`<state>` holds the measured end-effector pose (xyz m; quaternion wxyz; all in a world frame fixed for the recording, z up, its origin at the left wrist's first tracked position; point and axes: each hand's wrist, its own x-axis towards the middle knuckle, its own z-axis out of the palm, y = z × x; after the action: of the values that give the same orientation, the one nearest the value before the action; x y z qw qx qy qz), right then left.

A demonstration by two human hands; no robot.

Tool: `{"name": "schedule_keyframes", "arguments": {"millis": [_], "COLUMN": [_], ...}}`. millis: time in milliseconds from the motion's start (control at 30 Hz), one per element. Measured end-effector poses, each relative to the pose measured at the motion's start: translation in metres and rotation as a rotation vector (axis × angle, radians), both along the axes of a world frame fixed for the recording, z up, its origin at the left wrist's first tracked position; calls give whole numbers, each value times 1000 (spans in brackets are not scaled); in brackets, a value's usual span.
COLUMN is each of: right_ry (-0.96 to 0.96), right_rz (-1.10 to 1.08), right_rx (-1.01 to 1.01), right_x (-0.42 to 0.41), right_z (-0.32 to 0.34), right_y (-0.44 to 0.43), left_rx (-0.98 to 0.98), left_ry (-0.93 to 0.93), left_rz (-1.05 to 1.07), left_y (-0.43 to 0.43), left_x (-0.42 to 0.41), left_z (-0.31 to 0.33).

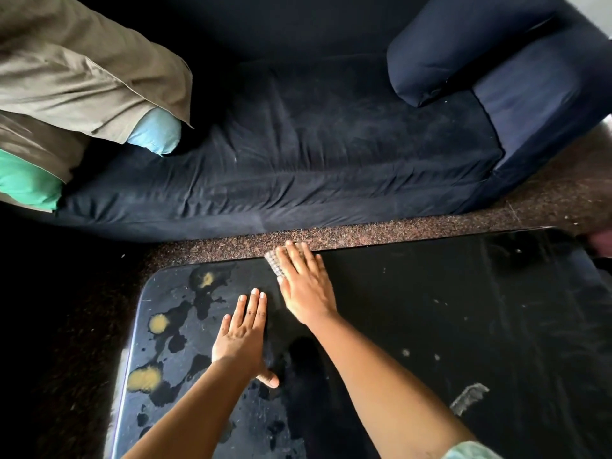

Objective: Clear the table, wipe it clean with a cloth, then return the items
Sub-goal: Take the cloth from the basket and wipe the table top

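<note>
A glossy black table fills the lower half of the view. My right hand lies flat with straight fingers on a small checked cloth at the table's far edge; most of the cloth is hidden under the hand. My left hand rests flat on the tabletop just to the left of it, fingers straight. Yellowish stains and dark wet patches mark the table's left part. A whitish smear shows at the lower right.
A dark blue sofa stands beyond the table, across a strip of speckled brown carpet. Beige-covered pillows with blue and green ends lie on the sofa's left. A dark blue bolster sits at its right.
</note>
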<state>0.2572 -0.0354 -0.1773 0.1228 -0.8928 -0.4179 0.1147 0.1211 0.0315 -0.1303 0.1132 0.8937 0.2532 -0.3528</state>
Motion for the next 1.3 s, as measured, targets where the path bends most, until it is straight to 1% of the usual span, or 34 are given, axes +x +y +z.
{"name": "schedule_keyframes", "arguments": {"millis": [33,133,200,267,333,500,567,633,700,800,900,967,1067,1133,1167,1200,1300], "right_ry": [-16,-26,10,-17,-18,20,4,-30,-46,2,20,49,13,-30,-42,-51,-9], "right_rz": [-59,-375,-458,-433,-376,-92,37,91,53,-167,-315,-309,-71,37,32,-20,-289], "right_rx": [0,19,-6,-31,-13,43,36,58,81,116,70,84,38,5,-1,-3,-8], "right_x": [8,40,55,55,42,-21,-36,-32,-22,-12,-23,-35,-50,-47,-42,-36,-28], "right_z": [0,-3,-6,-6,-5,-1,-1,-1,-4,-7,-5,-3,-4,-5,-7,-8,-5], "right_y": [-10,-44,-55,-52,-35,9,7,-8,-29,-48,-34,-10,13,15,12,9,11], "left_rx": [-2,6,7,5,-2,-3,8,19,24,27,44,51,55,48,40,32,35], "left_ry": [1,5,6,1,-12,-27,-39,-51,-60,-62,-93,-99,-102,-108,-104,-100,-93], "left_rz": [-2,-12,-19,-16,-7,14,17,19,26,63,117,142,174,189,194,201,214], "left_y": [0,-1,-1,-1,0,1,0,-1,-1,-3,-3,-4,-5,-5,-5,-6,-6], "left_x": [0,0,0,-1,-1,-3,-5,-6,-6,-8,-11,-14,-18,-20,-20,-20,-19], "left_z": [0,2,2,2,2,3,4,5,5,8,7,6,5,5,5,5,6]}}
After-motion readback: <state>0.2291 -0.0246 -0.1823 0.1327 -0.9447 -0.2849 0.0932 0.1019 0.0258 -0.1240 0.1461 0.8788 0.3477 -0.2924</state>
